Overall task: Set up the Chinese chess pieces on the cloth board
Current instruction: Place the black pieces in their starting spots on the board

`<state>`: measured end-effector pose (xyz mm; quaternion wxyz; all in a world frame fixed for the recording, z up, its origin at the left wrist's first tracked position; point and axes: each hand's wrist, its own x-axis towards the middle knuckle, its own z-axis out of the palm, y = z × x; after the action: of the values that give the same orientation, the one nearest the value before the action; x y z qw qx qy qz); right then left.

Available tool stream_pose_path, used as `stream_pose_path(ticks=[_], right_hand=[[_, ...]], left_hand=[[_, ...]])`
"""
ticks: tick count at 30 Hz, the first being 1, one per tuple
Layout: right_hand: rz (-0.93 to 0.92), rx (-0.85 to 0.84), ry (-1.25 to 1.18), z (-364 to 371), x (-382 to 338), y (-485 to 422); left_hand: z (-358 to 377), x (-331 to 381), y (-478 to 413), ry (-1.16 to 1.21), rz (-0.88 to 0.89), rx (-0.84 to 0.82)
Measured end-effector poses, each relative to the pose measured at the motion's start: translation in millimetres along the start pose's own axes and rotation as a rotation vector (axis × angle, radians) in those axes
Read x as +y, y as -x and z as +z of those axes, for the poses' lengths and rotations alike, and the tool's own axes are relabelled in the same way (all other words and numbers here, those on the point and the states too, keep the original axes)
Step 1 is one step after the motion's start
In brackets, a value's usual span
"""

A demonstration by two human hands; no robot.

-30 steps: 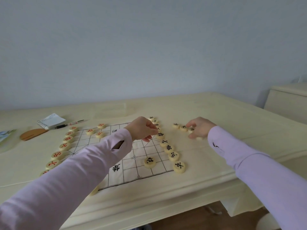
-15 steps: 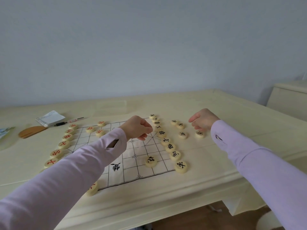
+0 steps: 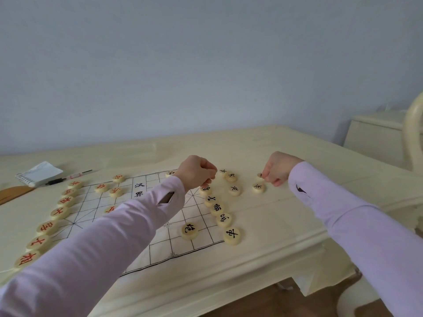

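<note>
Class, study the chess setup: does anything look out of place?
Yes. Several black-lettered pieces lie loose on the bare table, right of the cloth board, off its grid. The right hand is pinching one of them.

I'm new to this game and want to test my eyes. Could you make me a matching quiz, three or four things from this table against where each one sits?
Things:
1. red-lettered pieces
2. black-lettered pieces
3. notepad
4. right hand

Places:
A. far left of the table, beside a pen
B. row along the cloth board's left edge
C. off the board to its right, fingers on a loose piece
D. row along the cloth board's right edge

Pairs: 1-B, 2-D, 3-A, 4-C
</note>
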<state>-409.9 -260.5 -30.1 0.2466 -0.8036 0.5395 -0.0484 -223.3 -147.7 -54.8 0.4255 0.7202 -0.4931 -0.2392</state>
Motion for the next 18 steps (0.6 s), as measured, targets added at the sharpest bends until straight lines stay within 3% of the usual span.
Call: stream_pose_path(ticks=[8,18], right_hand=[[-0.07,-0.09,0.134,7.5,-6.1,11.1],[-0.07,0.006,0.052,15.1,-4.4,1.0]], left_hand=[[9.8,5.2,-4.2,0.034,-0.008,0.031],[-2.4,2.8,0.3,0.023,-0.005,0.045]])
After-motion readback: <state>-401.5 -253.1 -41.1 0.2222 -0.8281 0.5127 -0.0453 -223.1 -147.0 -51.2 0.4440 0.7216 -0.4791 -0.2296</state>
